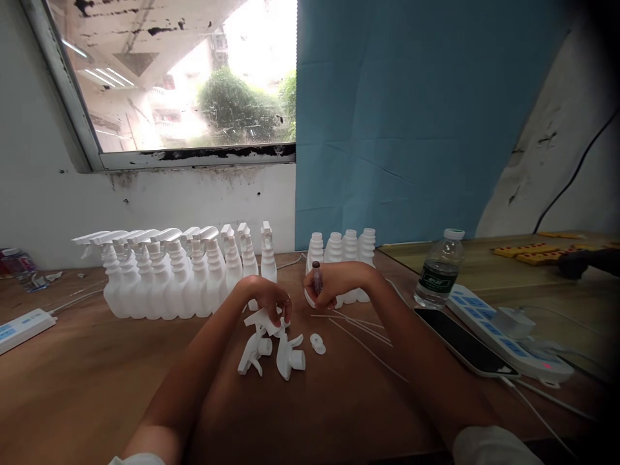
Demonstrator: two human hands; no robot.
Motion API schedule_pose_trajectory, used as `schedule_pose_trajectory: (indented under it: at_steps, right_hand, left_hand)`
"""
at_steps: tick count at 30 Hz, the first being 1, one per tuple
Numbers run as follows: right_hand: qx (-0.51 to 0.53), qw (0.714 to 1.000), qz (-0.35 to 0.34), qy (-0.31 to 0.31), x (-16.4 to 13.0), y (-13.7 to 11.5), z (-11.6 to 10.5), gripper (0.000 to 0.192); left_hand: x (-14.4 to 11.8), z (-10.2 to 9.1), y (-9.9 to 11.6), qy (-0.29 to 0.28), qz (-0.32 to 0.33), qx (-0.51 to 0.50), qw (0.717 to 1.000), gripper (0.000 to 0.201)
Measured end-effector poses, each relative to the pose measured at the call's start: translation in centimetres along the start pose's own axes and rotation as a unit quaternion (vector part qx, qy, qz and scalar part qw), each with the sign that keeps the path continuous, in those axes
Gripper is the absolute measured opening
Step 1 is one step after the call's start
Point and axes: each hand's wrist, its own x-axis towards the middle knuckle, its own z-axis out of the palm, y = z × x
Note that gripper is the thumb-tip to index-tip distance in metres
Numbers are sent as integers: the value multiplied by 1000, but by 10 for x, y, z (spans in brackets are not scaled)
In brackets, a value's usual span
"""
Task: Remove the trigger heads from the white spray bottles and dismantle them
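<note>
Tabletop (97,381): left hand (265,298), grip closed on a white spray head (264,320); right hand (334,281), grip closed on a small dark-capped tube (316,276); two loose spray heads (271,355) just beside.

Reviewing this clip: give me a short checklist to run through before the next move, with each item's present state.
1. Left hand on a spray head: ok.
2. Right hand holding a small dark-capped item: ok; what it is, cannot tell.
3. Loose spray heads within reach on the table: ok.
4. Uncapped bottles upright behind the hands: ok.
5. Thin tubes lying beside the right hand: ok.
6. Phone clear of the parts: ok.
</note>
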Motion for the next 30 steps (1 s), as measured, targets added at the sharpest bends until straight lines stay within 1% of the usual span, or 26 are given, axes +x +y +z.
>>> schedule_pose_trajectory:
  at_steps: [3, 6, 8, 10, 14, 18, 20, 22, 23, 24, 25, 26, 28, 29, 30]
  right_hand:
    - [5, 1000, -7, -1, 1, 3, -1, 11]
    - [1, 1000, -13, 12, -2, 5, -2, 11]
    - [-8, 1000, -16, 18, -4, 4, -3, 12]
    - [-21, 1000, -14, 9, -5, 2, -4, 16]
    - [-18, 1000, -1, -5, -8, -3, -5, 23]
    - [8, 1000, -9, 20, -13, -9, -5, 24]
    - [6, 999, -15, 30, -16, -10, -7, 23]
    - [-3, 999, -21, 41, -18, -9, -9, 22]
    - [-6, 998, -25, 48, -19, -8, -10, 22]
    - [-7, 998, -31, 56, -19, -6, -11, 24]
    - [-8, 997, -37, 61, -20, -4, -13, 25]
    - [-6, 996, -48, 73, -21, -2, -14, 27]
    - [-6, 993, -66, 93, -23, 1, -16, 31]
    - [-8, 992, -74, 106, -25, 1, -17, 33]
    - [-10, 989, -82, 120, -27, 1, -18, 34]
  left_hand:
    - [6, 1, -3, -15, -2, -9, 1000, 29]
    - [8, 2, -1, -28, -10, -15, 999, 26]
    - [7, 3, 0, -31, -16, -17, 999, 25]
    - [6, 3, 2, -28, -25, -16, 999, 25]
    - [-1, 2, 7, 10, -37, -7, 999, 29]
    - [-14, 0, 13, 51, -32, 4, 998, 33]
    - [-22, -2, 16, 83, -29, 13, 996, 34]
    - [-32, -3, 18, 150, -11, 36, 988, 31]
    - [-36, -4, 20, 197, 7, 50, 979, 27]
    - [-40, -5, 22, 256, 28, 62, 964, 23]
    - [-44, -5, 26, 324, 49, 73, 942, 19]
    - [-48, -6, 29, 397, 64, 79, 912, 19]
    - [-52, -6, 38, 543, 67, 97, 831, 20]
    - [-53, -6, 41, 604, 56, 108, 787, 20]
    - [-54, -6, 44, 651, 41, 117, 749, 19]
